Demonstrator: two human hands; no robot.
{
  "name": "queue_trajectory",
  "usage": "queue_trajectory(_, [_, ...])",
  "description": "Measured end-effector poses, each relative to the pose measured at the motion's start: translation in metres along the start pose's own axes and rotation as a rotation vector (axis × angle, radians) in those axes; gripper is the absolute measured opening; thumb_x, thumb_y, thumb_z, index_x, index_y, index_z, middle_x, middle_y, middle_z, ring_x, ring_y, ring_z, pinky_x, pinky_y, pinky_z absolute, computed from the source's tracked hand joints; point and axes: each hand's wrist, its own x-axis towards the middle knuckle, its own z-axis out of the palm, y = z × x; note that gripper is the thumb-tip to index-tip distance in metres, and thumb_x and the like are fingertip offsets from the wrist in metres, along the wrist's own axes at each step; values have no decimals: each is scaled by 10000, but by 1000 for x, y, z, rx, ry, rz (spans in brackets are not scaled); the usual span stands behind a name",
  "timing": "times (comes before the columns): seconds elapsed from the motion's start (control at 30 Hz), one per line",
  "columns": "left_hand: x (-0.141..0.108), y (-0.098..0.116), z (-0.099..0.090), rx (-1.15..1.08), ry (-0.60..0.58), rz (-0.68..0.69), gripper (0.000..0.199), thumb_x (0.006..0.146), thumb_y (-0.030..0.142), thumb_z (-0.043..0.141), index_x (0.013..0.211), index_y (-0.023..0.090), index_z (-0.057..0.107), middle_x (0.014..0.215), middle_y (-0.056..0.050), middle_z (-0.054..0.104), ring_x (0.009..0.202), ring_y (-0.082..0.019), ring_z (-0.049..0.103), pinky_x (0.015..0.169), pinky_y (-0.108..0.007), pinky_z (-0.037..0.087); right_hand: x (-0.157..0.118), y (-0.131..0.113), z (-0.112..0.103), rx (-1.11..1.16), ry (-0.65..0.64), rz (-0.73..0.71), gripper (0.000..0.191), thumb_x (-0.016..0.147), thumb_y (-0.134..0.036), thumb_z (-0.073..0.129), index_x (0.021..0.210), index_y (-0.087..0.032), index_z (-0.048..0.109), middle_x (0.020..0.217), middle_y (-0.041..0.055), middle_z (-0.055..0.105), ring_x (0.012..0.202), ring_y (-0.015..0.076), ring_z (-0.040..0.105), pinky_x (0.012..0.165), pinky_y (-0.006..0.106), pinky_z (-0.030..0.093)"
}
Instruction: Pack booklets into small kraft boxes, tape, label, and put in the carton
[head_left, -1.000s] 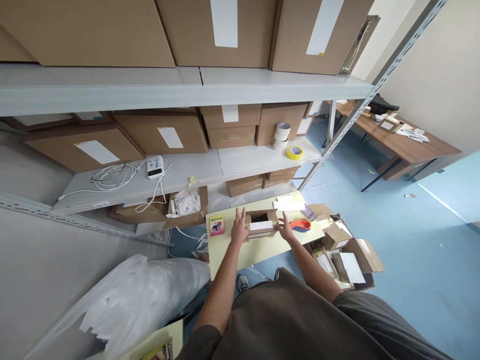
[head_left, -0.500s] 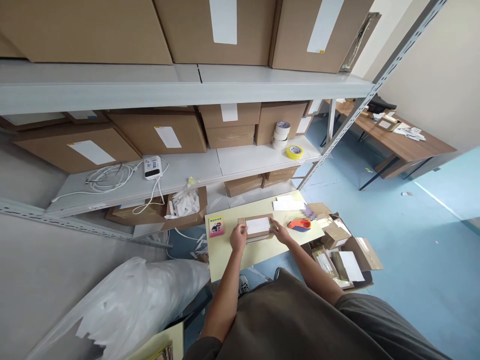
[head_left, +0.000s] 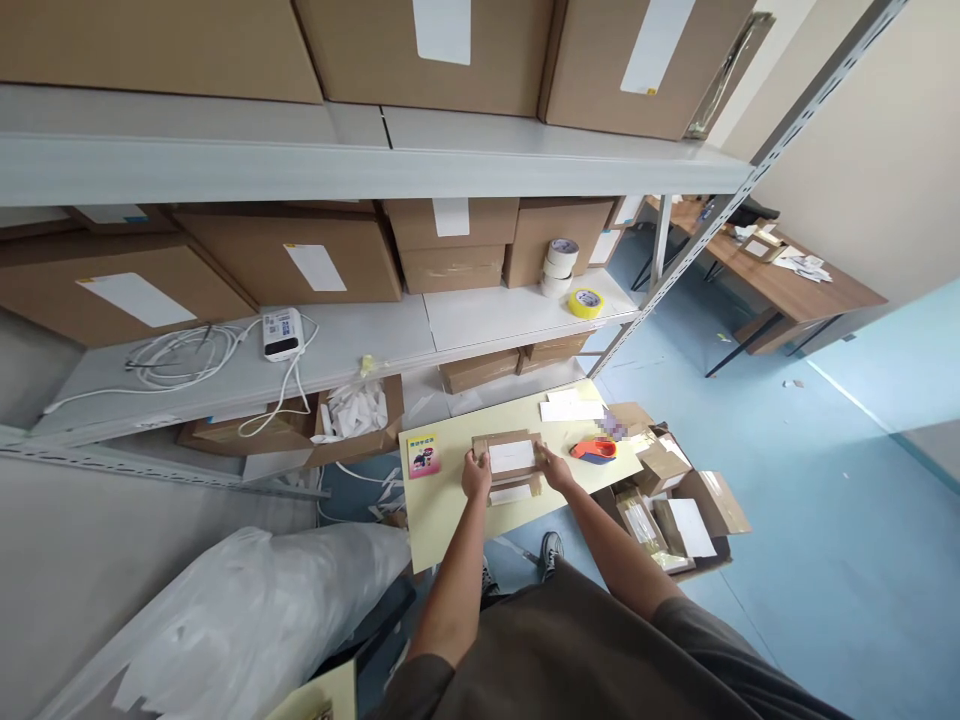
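Observation:
Between my two hands is a small cardboard box (head_left: 512, 442) with a white label on top, above the pale yellow table (head_left: 442, 520). My left hand (head_left: 477, 474) grips its left end, and my right hand (head_left: 553, 468) closes on its right end. Just below its near side shows a second white-labelled cardboard surface (head_left: 511, 493); whether it is another box is unclear. Right of my right hand lies an orange and blue tape dispenser (head_left: 594, 450). A yellow and pink booklet or pack (head_left: 424, 456) lies left of my left hand.
White papers (head_left: 571, 405) lie at the table's back. A large open carton (head_left: 716, 500) of small boxes stands right. Shelving (head_left: 510, 320) with cartons, tape rolls (head_left: 559, 265) and a white device (head_left: 283, 333) rises ahead. A white plastic sack (head_left: 255, 610) fills the lower left.
The labelled box appears raised or tilted slightly between my hands, and more of the labelled cardboard below it shows. The view has shifted a little.

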Motion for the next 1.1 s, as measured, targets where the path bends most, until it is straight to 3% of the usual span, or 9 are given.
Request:
queue_trajectory(0.17, [-1, 15, 26, -3, -4, -43, 565, 1035, 432, 455, 1526, 154, 469, 1354, -182, 701, 1200, -314, 696, 917, -363, 527, 10, 8, -19, -53, -18, -56, 622, 1012, -215, 474, 1626, -249, 382, 1524, 137, 582, 1326, 284, 616, 1057, 391, 499])
queue_trajectory(0.27, [-1, 15, 33, 1, 1, -24, 536, 1036, 438, 452, 1484, 152, 523, 1290, -179, 732, 1170, -328, 707, 909, -373, 533, 9, 17, -33, -58, 83, -95, 642, 1000, -227, 497, 1629, -203, 368, 1634, 174, 435, 1460, 310, 483, 1147, 454, 441])
queue_trajectory(0.33, [-1, 16, 37, 16, 30, -20, 502, 1042, 434, 441, 1446, 160, 562, 1241, -176, 750, 1130, -333, 722, 889, -376, 540, 7, 29, -49, -44, 169, -137, 659, 987, -230, 519, 1628, -207, 369, 1637, 169, 427, 1491, 311, 435, 1182, 477, 408])
queue_trajectory(0.5, [0, 30, 51, 92, 33, -2, 448, 1028, 413, 487, 1402, 194, 600, 1258, -146, 748, 1134, -319, 722, 891, -353, 542, 8, 79, -106, -36, 260, -195, 657, 947, -200, 552, 1593, -210, 429, 1595, 158, 484, 1472, 309, 443, 1182, 494, 403])
queue_trajectory(0.67, [3, 36, 66, 174, 73, -46, 480, 1030, 469, 448, 1393, 192, 594, 1313, -158, 720, 1189, -329, 696, 914, -367, 541, 28, 142, -142, -49, 188, -155, 597, 904, -203, 610, 1495, -144, 550, 1483, 183, 589, 1364, 303, 546, 1127, 412, 444])
queue_trajectory(0.77, [5, 32, 70, 196, 91, -43, 464, 1026, 476, 434, 1352, 197, 611, 1294, -155, 727, 1211, -340, 681, 950, -383, 531, 41, 173, -138, -97, 47, -171, 512, 864, -204, 678, 1372, -152, 641, 1361, 169, 669, 1242, 303, 619, 1039, 380, 479])
queue_trajectory(0.9, [6, 30, 71, 216, 92, -58, 469, 1021, 483, 427, 1350, 198, 602, 1311, -155, 718, 1228, -342, 670, 962, -389, 527, 48, 196, -110, -244, -159, -159, 505, 839, -275, 761, 1311, -149, 633, 1307, 177, 679, 1195, 323, 622, 996, 387, 470])
queue_trajectory(1.0, [6, 32, 71, 230, 83, -95, 472, 1019, 484, 436, 1355, 195, 598, 1337, -154, 705, 1236, -334, 666, 973, -380, 523, 47, 199, -90, -322, -114, -130, 477, 913, -266, 690, 1346, -106, 573, 1361, 236, 631, 1271, 342, 562, 1078, 429, 404])
queue_trajectory(1.1, [3, 35, 71, 226, 96, -94, 451, 1019, 479, 439, 1341, 210, 604, 1330, -137, 712, 1236, -322, 665, 986, -373, 516, 47, 199, -86, -362, -88, -85, 348, 999, -252, 565, 1300, -78, 568, 1315, 253, 651, 1250, 336, 579, 1087, 430, 395])
